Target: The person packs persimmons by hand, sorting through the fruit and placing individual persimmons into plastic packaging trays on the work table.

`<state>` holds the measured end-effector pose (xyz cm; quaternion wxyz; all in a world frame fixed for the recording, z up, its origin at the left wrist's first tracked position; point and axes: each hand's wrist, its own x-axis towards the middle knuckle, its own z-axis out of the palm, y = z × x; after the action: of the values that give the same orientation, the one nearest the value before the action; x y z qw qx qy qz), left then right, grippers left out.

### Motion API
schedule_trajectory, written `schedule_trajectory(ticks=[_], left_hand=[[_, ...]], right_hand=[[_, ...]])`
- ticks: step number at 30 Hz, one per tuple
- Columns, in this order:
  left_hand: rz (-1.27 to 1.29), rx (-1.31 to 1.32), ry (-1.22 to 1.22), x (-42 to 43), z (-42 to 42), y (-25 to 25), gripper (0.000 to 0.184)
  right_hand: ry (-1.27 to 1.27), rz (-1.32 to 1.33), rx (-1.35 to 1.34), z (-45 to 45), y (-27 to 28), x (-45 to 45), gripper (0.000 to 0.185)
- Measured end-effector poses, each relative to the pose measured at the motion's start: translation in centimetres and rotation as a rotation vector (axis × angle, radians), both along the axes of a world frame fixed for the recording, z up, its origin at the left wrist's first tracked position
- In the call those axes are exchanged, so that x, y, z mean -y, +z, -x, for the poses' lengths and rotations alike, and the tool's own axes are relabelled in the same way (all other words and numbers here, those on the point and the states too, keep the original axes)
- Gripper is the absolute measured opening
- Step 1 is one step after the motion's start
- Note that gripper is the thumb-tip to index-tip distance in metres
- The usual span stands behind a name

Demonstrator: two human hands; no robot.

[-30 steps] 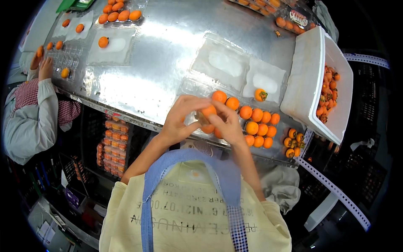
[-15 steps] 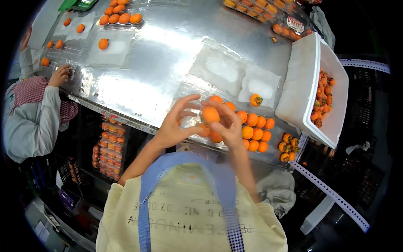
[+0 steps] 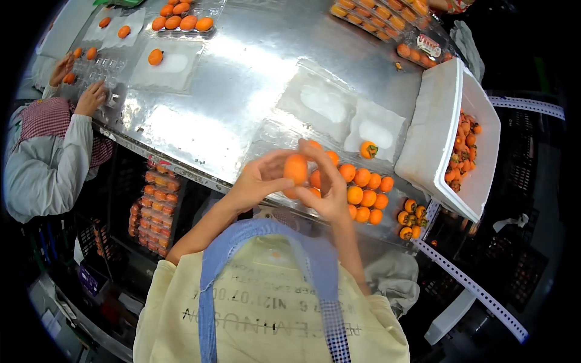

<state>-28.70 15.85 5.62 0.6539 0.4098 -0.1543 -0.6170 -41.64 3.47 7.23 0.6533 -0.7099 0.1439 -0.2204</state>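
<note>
A smooth orange persimmon (image 3: pixel 295 169) is held up between my two hands, above the near edge of the metal table. My left hand (image 3: pixel 257 183) is curled around its left side, with the thumb below it. On the other side my right hand (image 3: pixel 330 190) has its fingers bent around the fruit. Underneath, a clear plastic tray (image 3: pixel 266 142) is partly hidden by my hands, with more persimmons showing between the fingers. Rows of persimmons (image 3: pixel 368 198) sit just right of my right hand.
One persimmon with a green calyx (image 3: pixel 368 149) rests on a white liner (image 3: pixel 387 124). A white foam box (image 3: pixel 423 115) of small orange fruit stands right. Filled clear packs (image 3: pixel 381 18) are at the back. At left, a co-worker's hand (image 3: pixel 92 97) is over trays.
The persimmon has shifted slightly left, and my left hand has closed in on it from being spread apart. The co-worker's second hand has come into view over the trays.
</note>
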Motion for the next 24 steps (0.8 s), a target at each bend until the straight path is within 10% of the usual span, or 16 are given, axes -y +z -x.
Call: schedule_trajectory(ticks=[10, 20, 24], left_hand=[[0.114, 0.254, 0.154, 0.3, 0.1, 0.2, 0.055], [0.187, 1.052, 0.11, 0.0, -0.3, -0.6, 0.068], [0.144, 0.674, 0.122, 0.3, -0.2, 0.6, 0.073]], right_hand=[[-0.081, -0.306, -0.042, 1.0, -1.3, 0.3, 0.044], [-0.09, -0.478, -0.168, 0.4, -1.2, -0.9, 0.045], [-0.175, -0.288, -0.224, 0.3, -0.5, -0.9, 0.049]])
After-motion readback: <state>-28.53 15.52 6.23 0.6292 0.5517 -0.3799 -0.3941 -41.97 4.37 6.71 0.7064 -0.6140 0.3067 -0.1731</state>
